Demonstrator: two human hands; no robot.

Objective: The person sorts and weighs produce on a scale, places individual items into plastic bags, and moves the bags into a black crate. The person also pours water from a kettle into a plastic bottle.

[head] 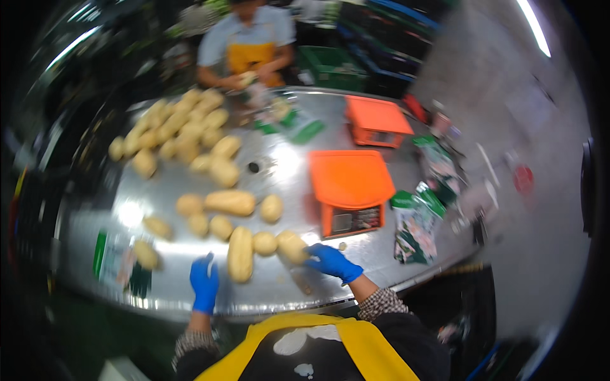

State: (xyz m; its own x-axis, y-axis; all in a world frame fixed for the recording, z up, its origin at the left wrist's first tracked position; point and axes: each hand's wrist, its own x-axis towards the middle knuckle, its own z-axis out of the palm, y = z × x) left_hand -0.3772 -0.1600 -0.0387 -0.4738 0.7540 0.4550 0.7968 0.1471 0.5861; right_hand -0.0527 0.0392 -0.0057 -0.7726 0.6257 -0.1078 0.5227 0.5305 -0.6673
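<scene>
My right hand [335, 263], in a blue glove, has its fingers on the right end of a pale yellow potato [291, 246] lying on the metal table [186, 271]. Just left of that lie a round potato [265, 243] and a long, ridged one [240, 255]. My left hand [204, 285], gloved in blue too, is empty above the front edge, thumb and fingers apart. Several more potatoes [229, 202] lie loosely behind these. To the left, one potato [145, 255] rests on a printed plastic bag [114, 259].
A large potato heap [178, 124] covers the back left. Two orange scales [351, 178], [379, 119] stand right of centre. Printed bags [414, 228] lie along the right edge. Across the table a person [248, 45] in a yellow apron handles a bag. A drain hole [253, 167] is mid-table.
</scene>
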